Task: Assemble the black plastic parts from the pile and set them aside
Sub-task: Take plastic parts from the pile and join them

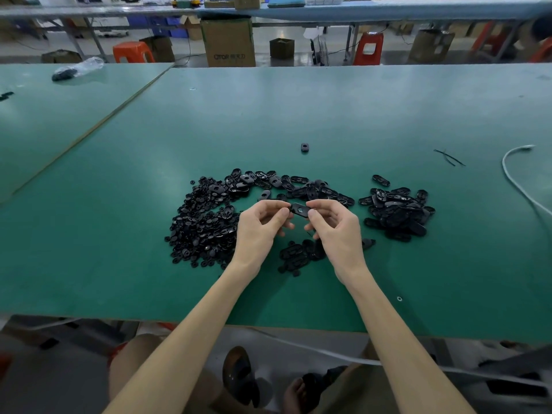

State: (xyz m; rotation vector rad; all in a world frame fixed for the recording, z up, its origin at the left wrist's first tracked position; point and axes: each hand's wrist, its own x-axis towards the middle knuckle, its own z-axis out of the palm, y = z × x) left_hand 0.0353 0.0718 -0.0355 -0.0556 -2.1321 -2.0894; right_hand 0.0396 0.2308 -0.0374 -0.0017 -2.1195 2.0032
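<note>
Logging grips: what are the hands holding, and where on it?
One black oval part, pinched between both hands: left hand on its left end, right hand on its right end.

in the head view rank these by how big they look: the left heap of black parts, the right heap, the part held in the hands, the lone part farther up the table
1. Left heap
2. Right heap
3. Held part
4. Lone part, though it lies farther from the camera, so its true size next to the held part is unsure.

Left hand point(259, 225) and right hand point(337, 227): both bare, no gloves, rings or watch. Forearms uncovered to the frame edge, with no sleeves visible. Lower frame: tan shorts point(352, 383) over the legs and a dark sandal point(239, 375) on one foot.
</note>
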